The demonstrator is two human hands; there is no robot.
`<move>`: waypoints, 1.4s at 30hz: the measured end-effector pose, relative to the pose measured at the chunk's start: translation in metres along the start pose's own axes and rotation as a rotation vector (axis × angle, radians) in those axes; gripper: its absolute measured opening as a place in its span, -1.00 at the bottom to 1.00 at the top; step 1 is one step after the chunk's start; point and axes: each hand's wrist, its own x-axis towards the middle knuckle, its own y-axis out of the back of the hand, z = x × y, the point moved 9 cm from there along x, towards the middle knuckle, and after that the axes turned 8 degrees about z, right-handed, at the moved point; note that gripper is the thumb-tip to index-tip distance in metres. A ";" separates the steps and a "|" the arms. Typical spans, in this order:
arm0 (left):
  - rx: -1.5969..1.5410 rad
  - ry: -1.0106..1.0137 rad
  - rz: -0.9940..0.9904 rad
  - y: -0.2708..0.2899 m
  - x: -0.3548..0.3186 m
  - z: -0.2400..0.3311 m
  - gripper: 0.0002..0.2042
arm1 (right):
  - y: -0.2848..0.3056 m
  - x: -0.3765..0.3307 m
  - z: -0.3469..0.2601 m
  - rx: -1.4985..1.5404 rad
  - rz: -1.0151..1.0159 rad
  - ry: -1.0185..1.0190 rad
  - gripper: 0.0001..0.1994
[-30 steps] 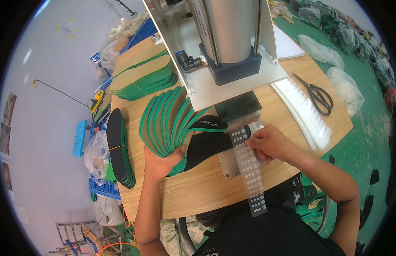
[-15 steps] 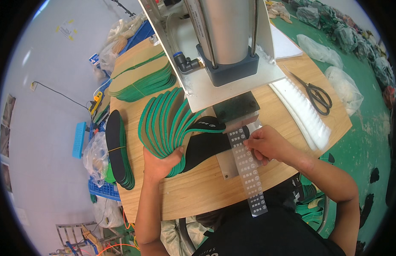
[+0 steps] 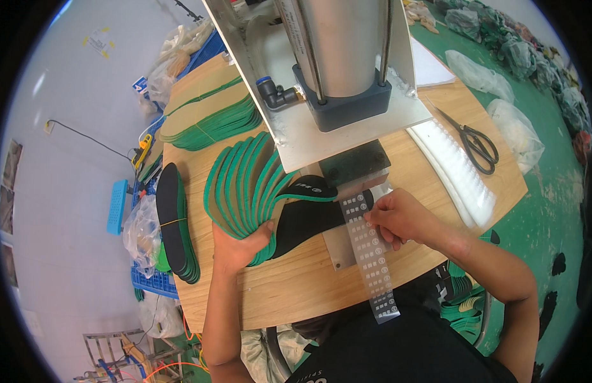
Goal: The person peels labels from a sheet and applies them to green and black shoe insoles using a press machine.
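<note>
Head view: the left hand [image 3: 237, 247] grips a fanned stack of green-edged insoles [image 3: 235, 185] on the near-left side of the pneumatic press [image 3: 344, 57]. The right hand [image 3: 401, 218] pinches the right edge of a translucent printed strip [image 3: 370, 255]. The strip crosses the right end of a black insole [image 3: 312, 220] and extends past the near edge of the wooden table [image 3: 277, 300]. Scissors [image 3: 478, 148] lie far right.

Over to your right, black scissors [image 3: 465, 131] lie on the worktop [image 3: 277, 292], plastic bags [image 3: 516, 131] slump on green floor [image 3: 532, 198] beyond; pale wall [image 3: 66, 191] at your left!
</note>
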 end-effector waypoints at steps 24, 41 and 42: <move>0.014 -0.006 -0.021 0.001 0.001 -0.002 -0.65 | 0.000 0.000 0.001 0.016 0.005 0.025 -0.71; 0.067 -0.083 -0.026 -0.005 0.000 0.007 -0.72 | 0.001 -0.001 0.002 0.069 0.006 0.028 -0.72; 0.051 -0.056 -0.026 -0.005 0.000 0.006 -0.73 | 0.002 -0.001 0.002 0.067 0.015 0.029 -0.72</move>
